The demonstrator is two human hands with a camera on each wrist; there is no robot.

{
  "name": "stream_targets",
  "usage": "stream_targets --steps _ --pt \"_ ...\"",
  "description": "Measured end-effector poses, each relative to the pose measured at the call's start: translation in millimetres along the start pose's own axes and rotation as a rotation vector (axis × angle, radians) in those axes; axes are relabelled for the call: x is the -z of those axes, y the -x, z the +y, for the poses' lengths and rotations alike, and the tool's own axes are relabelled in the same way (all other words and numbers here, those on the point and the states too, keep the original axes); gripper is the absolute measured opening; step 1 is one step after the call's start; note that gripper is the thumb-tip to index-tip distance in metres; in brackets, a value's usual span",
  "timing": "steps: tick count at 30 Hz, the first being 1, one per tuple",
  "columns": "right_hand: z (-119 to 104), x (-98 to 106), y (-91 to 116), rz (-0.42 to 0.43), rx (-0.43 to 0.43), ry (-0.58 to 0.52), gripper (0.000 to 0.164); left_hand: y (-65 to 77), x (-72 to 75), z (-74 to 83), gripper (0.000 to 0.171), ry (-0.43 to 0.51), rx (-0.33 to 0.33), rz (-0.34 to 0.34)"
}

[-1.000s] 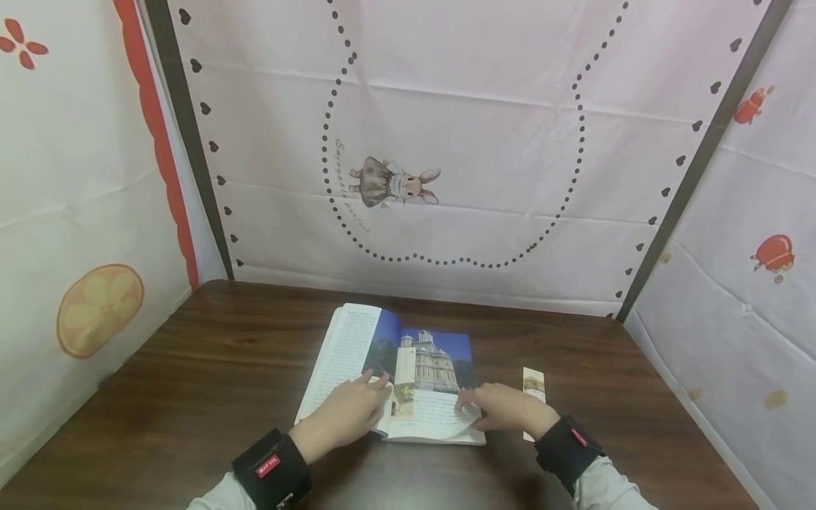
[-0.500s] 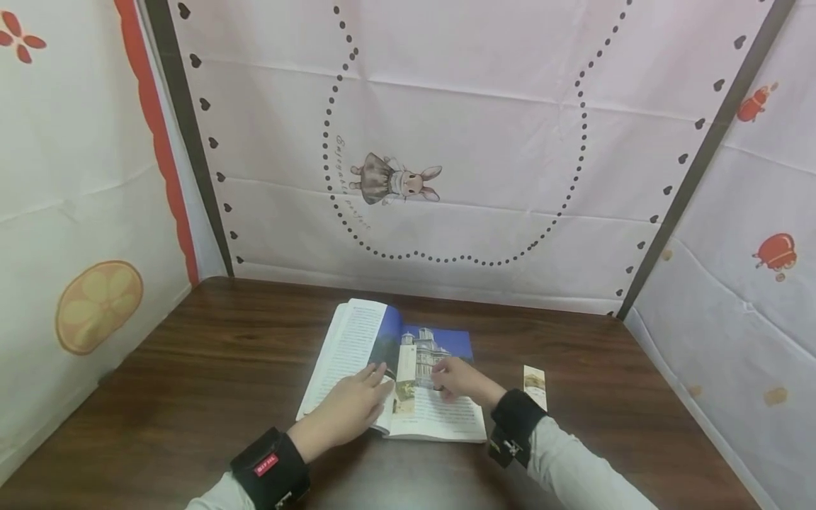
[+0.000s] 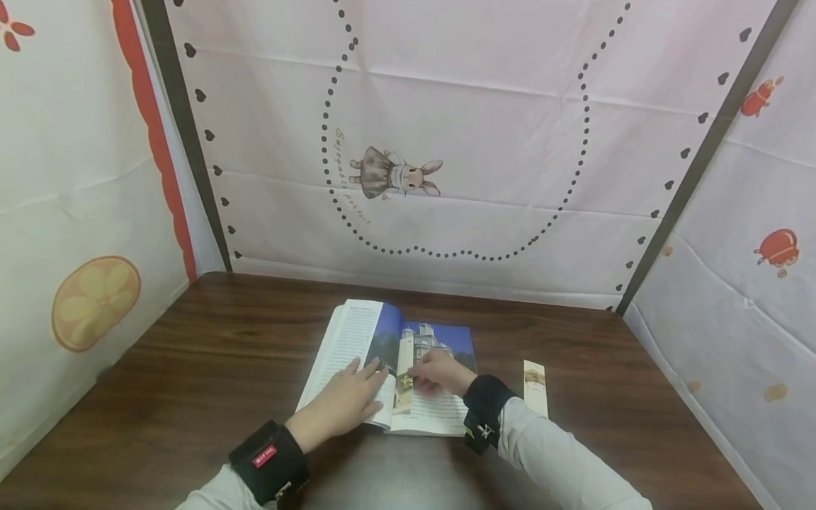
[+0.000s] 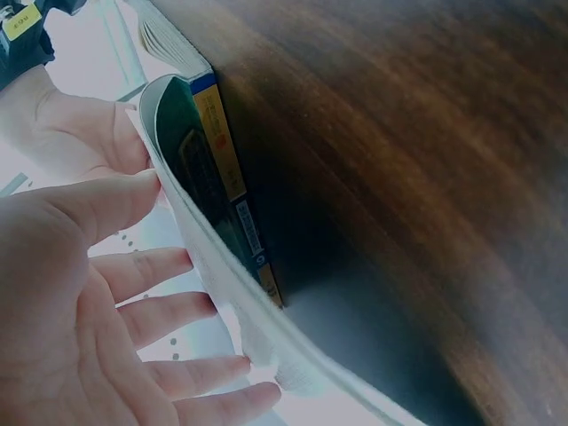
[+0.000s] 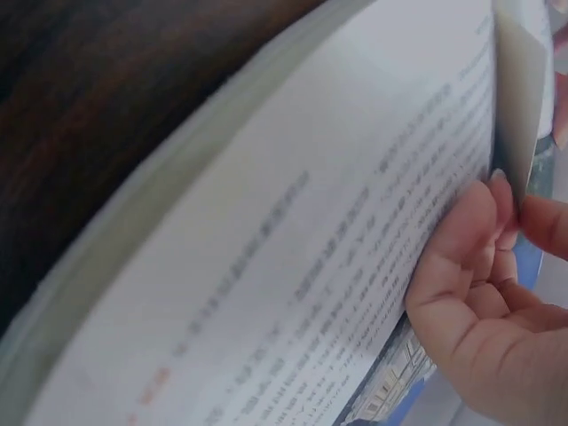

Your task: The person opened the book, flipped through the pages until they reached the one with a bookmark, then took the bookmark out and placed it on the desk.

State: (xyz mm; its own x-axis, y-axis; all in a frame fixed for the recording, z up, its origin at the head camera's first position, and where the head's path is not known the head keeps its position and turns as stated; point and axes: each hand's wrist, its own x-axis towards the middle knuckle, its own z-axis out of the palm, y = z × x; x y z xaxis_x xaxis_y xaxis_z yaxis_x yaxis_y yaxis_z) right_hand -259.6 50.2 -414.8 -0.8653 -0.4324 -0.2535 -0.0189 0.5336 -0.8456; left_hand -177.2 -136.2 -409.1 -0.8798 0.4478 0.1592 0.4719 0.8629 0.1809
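Note:
An open book [image 3: 347, 333] lies on the table, its right page carrying a photo of a domed building above text. My left hand [image 3: 344, 400] rests on the left page with fingers straight and spread; the left wrist view shows its fingertips against the paper [image 4: 209, 235]. Along the book's inner fold stands a narrow printed bookmark [image 3: 404, 375]. My right hand [image 3: 443, 372] pinches the bookmark's right edge between thumb and fingers over the right page. In the right wrist view the bookmark [image 5: 522, 98] is tilted up from the page, its edge at the fingertips.
A second bookmark [image 3: 535, 386] lies on the brown table [image 3: 210, 368] right of the book, partly hidden by the right sleeve. White printed cloth [image 3: 484, 163] hangs behind the table and along both sides.
My right hand has moved left from the right page's lower edge to the bookmark and now pinches it, tilting it up. My left hand has stayed on the left page.

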Motion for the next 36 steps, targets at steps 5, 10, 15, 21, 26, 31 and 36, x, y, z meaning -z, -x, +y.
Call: stream_targets --steps 5,10,15,21,26,31,36 --pt "2.3 2.7 -0.1 -0.006 0.010 -0.002 0.017 -0.5 -0.3 -0.3 0.050 -0.004 0.016 -0.013" --pt "10.9 21.7 8.3 -0.043 0.024 -0.007 0.016 -1.2 -0.9 0.2 0.050 -0.006 0.021 -0.009" --pt "31.9 60.9 27.4 -0.088 0.054 -0.019 0.024 -0.5 -3.2 -1.6 0.049 0.009 0.031 0.006" --pt "68.9 126.9 66.8 -0.053 0.028 -0.011 0.023 1.7 -3.7 -5.4 0.048 0.021 0.022 0.017" --pt "96.9 159.3 96.5 -0.001 -0.058 0.031 0.019 4.8 -2.6 -6.4 0.048 0.028 0.025 0.013" --pt "103.7 147.8 98.5 -0.015 -0.029 0.010 0.021 4.7 -1.1 -6.7 0.048 0.023 0.037 0.012" --pt "100.8 128.6 88.8 0.084 -0.012 0.047 0.024 -1.4 -3.9 -4.2 0.048 0.040 0.035 0.014"
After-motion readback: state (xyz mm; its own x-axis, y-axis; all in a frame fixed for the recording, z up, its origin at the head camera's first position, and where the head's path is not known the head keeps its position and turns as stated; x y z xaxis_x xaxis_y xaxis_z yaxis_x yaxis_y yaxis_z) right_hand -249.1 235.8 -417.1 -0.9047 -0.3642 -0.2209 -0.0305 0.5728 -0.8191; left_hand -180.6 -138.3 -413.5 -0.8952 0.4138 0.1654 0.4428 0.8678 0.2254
